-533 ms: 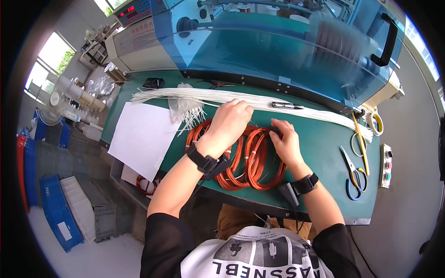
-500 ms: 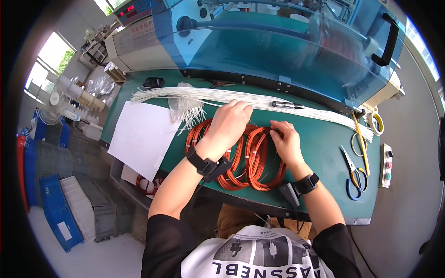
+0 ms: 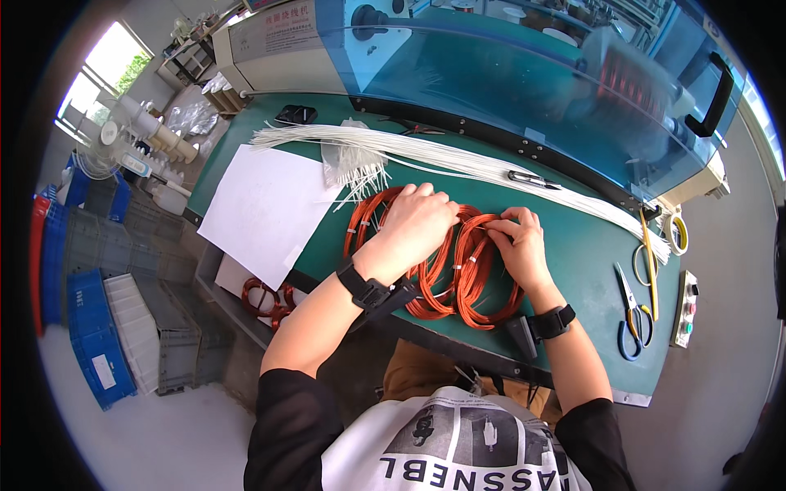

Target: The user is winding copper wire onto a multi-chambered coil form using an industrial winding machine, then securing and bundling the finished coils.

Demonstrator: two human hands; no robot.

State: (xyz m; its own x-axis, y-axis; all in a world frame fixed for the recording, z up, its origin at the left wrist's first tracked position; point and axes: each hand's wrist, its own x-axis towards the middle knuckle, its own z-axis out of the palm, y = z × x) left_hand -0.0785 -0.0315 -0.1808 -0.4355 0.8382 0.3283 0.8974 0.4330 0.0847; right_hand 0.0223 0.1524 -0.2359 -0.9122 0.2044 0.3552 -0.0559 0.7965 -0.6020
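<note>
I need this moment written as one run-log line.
left hand: over orange wire coils | right hand: at coils' upper right | rest: white strand bundle beyond, white sheet at left, scissors at right

- White cloth shirt with black sleeves [image 3: 372,461]: large dark capitals, upside down.
- Beige machine housing [image 3: 246,69]: red characters, smaller lines beneath.
- Blue plastic crate [image 3: 88,315]: white label [image 3: 103,371], illegible.

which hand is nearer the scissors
Right. The right hand is left of the scissors, at the wire coils; the left hand is farther left, over those coils.
</note>
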